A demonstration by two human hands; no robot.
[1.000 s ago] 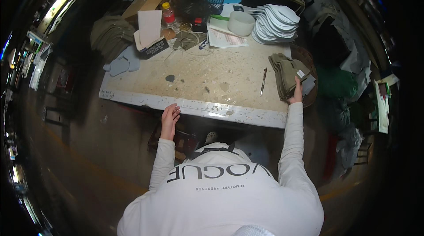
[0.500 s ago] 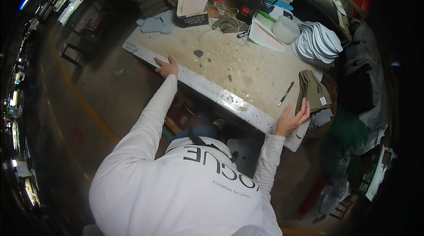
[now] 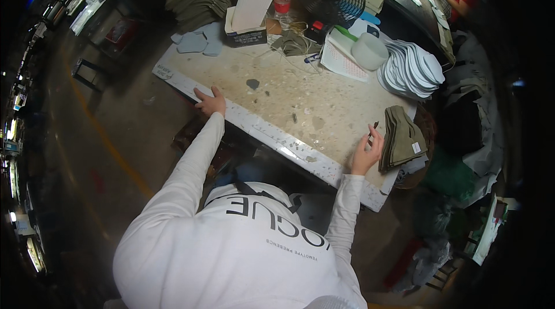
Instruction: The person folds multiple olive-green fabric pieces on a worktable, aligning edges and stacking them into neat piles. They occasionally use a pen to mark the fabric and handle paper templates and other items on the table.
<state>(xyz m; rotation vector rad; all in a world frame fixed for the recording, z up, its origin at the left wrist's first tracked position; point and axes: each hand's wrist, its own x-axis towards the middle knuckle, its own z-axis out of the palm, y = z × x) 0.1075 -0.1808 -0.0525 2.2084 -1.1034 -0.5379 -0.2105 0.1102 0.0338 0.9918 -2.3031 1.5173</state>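
Step in hand, by my reading: the right hand (image 3: pixel 366 153) is taking up the dark pen (image 3: pixel 373 130) lying just beside the olive fabric stack (image 3: pixel 402 140) at the worktop (image 3: pixel 300 98) edge; lifting it calls for the fingers to close. That grip is loosely open, fingertips at the pen. Well away from the stack, the left hand (image 3: pixel 209 102) lies flat and open on the worktop rim, holding nothing.

The right hand (image 3: pixel 366 153) partly covers a thin dark tool (image 3: pixel 373 128); its kind is indeterminable. The torso hides the table's (image 3: pixel 300 101) underside. Room edges blur into darkness.
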